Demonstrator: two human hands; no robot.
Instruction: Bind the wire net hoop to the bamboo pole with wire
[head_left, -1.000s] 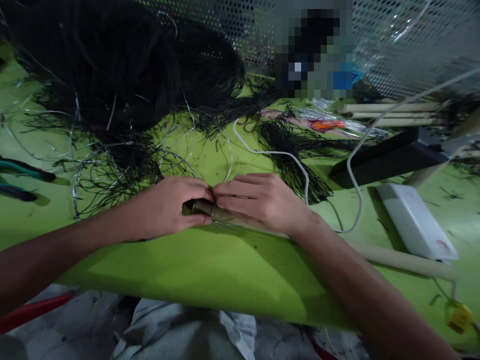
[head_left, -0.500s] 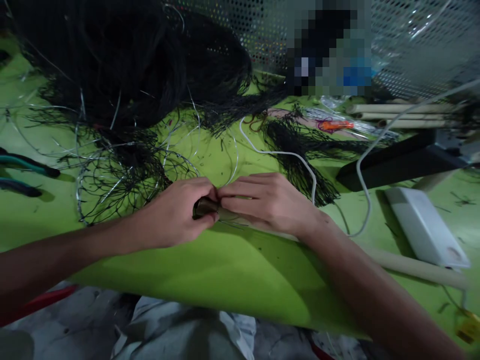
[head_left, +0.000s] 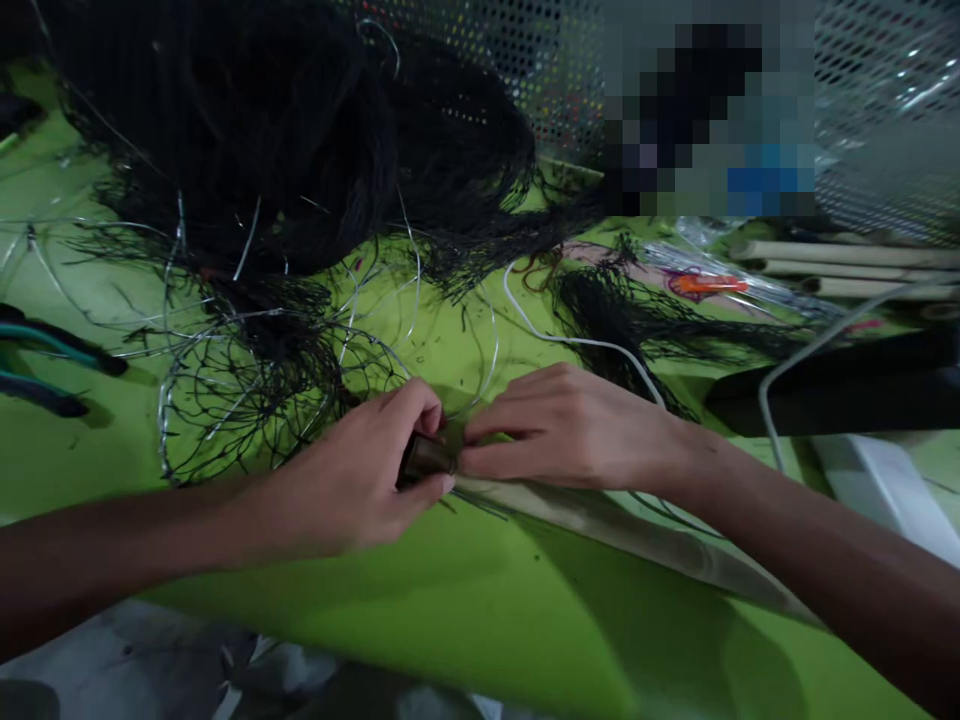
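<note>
Pole (head_left: 637, 528), left hand (head_left: 367, 470), grip round its brown end (head_left: 431, 457), right hand (head_left: 574, 425) against it, grip unclear

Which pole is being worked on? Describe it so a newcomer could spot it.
At the green table's front edge, find the left hand and right hand. A pale pole slants rightward from them, disappearing behind the right forearm. Unlike the tubes lying together farther back, it has a brown left end, held in the left hand.
</note>
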